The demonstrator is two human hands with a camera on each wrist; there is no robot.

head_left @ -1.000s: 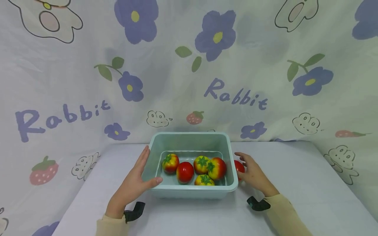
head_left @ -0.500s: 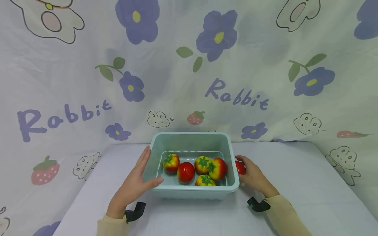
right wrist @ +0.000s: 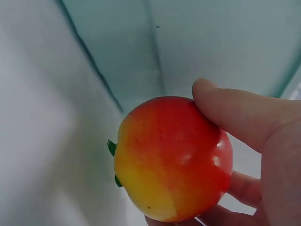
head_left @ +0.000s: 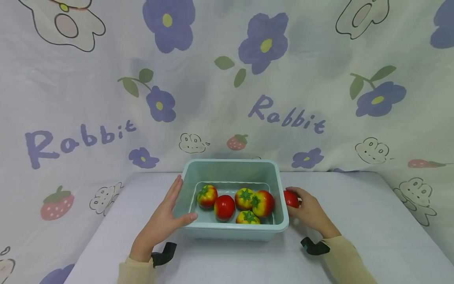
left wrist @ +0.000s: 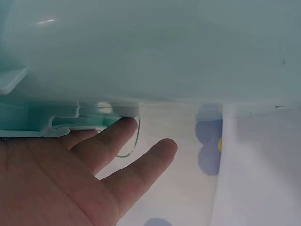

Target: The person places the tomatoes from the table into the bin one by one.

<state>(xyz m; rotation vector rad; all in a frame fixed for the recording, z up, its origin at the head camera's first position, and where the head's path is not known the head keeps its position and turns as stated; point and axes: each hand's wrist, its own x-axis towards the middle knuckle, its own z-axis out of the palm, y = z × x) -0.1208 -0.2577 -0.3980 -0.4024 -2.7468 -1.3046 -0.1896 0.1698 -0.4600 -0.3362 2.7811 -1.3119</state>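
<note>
My right hand (head_left: 312, 211) grips a red and yellow toy tomato (right wrist: 174, 160) just outside the right wall of a pale green plastic bin (head_left: 230, 232). In the right wrist view the thumb lies on its upper side, other fingers reach beneath, and the green leaves point left. At the bin's left side my left hand (head_left: 161, 219) has straight, spread fingers, with the thumb by the front rim. Several more toy tomatoes lie inside the bin, among them an all-red one (head_left: 224, 207) and a red-yellow one (head_left: 263, 203).
The bin stands on a white-covered table (head_left: 354, 221), near its back edge. Behind hangs a pale cloth (head_left: 209, 110) printed with flowers, rabbits and lettering. A black wrist mount (head_left: 315, 246) sits on the right wrist and another black mount (head_left: 164, 253) on the left.
My right hand's fingers have come in around the tomato outside the bin and now hold it. The left hand stays by the bin. The whole head view has shifted slightly.
</note>
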